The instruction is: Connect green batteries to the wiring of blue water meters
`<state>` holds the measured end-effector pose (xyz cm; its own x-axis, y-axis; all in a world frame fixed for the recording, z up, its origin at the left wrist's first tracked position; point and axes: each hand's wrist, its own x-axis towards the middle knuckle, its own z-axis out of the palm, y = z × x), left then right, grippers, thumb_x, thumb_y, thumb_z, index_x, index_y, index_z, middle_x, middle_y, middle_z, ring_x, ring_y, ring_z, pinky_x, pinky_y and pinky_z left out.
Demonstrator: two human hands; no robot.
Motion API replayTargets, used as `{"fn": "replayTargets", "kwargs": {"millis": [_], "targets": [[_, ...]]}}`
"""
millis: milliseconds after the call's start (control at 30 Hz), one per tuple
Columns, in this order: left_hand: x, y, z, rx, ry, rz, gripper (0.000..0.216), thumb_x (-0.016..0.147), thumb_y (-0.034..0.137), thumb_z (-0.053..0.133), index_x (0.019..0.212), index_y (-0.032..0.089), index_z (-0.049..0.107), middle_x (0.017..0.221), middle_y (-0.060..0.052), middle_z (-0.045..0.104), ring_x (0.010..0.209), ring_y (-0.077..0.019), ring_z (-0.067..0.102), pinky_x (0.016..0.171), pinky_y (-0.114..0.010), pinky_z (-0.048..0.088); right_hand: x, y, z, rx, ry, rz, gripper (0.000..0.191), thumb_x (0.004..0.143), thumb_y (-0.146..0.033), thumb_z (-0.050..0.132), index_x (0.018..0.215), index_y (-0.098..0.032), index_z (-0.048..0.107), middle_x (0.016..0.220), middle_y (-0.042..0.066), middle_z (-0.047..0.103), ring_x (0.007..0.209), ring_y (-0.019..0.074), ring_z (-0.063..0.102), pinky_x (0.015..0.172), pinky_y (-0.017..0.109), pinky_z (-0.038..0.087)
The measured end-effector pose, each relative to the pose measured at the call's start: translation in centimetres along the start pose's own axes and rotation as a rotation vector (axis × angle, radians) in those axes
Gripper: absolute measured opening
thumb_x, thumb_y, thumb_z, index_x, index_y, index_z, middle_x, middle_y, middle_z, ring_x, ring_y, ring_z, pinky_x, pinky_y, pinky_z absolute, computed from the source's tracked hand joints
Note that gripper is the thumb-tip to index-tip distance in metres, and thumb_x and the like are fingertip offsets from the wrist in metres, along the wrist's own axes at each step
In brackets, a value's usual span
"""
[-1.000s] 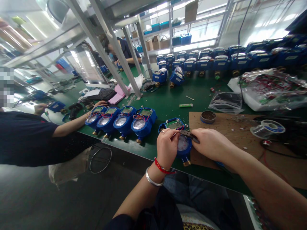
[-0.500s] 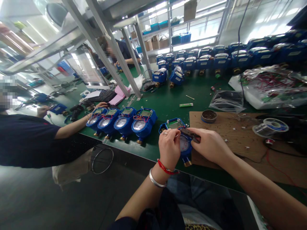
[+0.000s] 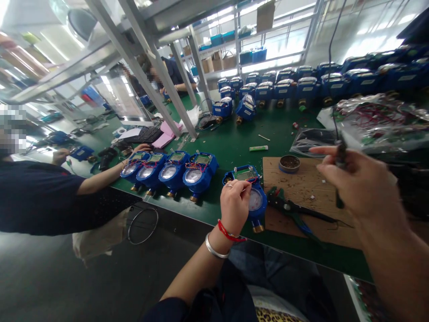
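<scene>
My left hand point(image 3: 234, 201) is closed in a pinch on thin wires point(image 3: 247, 182) over a blue meter point(image 3: 256, 203). This meter has a round clear dial, a small display and a brass fitting, and its casing is open. To the right, my right hand point(image 3: 368, 188) is raised over the brown board and smeared by motion. Its fingers are around a dark, slim tool handle point(image 3: 340, 154), whose kind I cannot make out. Pliers point(image 3: 286, 205) with dark and green handles lie on the board beside the meter.
Several open blue meters point(image 3: 201, 172) stand in a row to the left, near a co-worker's arm point(image 3: 100, 179). A round tin point(image 3: 289, 163) sits on the brown board point(image 3: 273, 167). Bagged wires point(image 3: 372, 116) and rows of blue meters point(image 3: 308, 87) lie beyond. A cable point(image 3: 330, 58) hangs down.
My right hand has let go of the pliers, which now lie on the board, and has moved right to a dark handle. My left hand keeps its pinch at the meter.
</scene>
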<state>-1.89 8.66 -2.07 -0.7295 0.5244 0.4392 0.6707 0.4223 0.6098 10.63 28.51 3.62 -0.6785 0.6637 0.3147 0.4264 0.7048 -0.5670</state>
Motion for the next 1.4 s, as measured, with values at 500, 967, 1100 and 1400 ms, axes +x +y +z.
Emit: {"fn": "replayTargets", "kwargs": {"millis": [500,967,1100,1400], "targets": [[-0.6,-0.4,-0.8,-0.185,-0.012,-0.004,0.013,0.089,0.022,0.055,0.091,0.018,0.067,0.085,-0.004,0.063,0.083,-0.0162,0.057,0.077,-0.028,0.044,1.9,10.9,11.4,-0.351,-0.164,-0.086,0.052,0.080,-0.043,0.056,0.120,-0.011,0.059,0.121,0.020,0.058,0.113,0.0340,0.051,0.094,0.044,0.038],[-0.7,-0.7,-0.8,-0.231,0.058,-0.024,0.009,0.089,0.022,0.055,0.087,0.019,0.064,0.084,-0.002,0.061,0.081,-0.0151,0.057,0.074,-0.027,0.043,2.1,8.0,9.8,-0.204,-0.001,-0.160,0.037,0.084,-0.034,0.051,0.114,-0.016,0.063,0.124,0.014,0.060,0.117,0.0303,0.053,0.100,0.050,0.039],[-1.2,-1.2,-0.3,-0.199,0.131,0.002,0.007,0.089,0.020,0.054,0.088,0.019,0.061,0.087,-0.002,0.060,0.084,-0.0157,0.056,0.078,-0.028,0.042,0.8,8.1,10.0,-0.135,0.029,-0.154,0.032,0.083,-0.029,0.053,0.109,-0.016,0.065,0.119,0.013,0.063,0.114,0.0288,0.055,0.100,0.048,0.041],[-1.9,-1.9,0.3,-0.404,0.194,-0.103,0.008,0.091,0.024,0.052,0.095,0.020,0.058,0.091,-0.003,0.058,0.085,-0.0147,0.057,0.080,-0.029,0.044,6.1,9.8,8.2,-0.275,0.036,-0.049,0.036,0.091,-0.012,0.039,0.122,-0.012,0.056,0.127,0.011,0.059,0.121,0.0166,0.052,0.106,0.029,0.038]]}}
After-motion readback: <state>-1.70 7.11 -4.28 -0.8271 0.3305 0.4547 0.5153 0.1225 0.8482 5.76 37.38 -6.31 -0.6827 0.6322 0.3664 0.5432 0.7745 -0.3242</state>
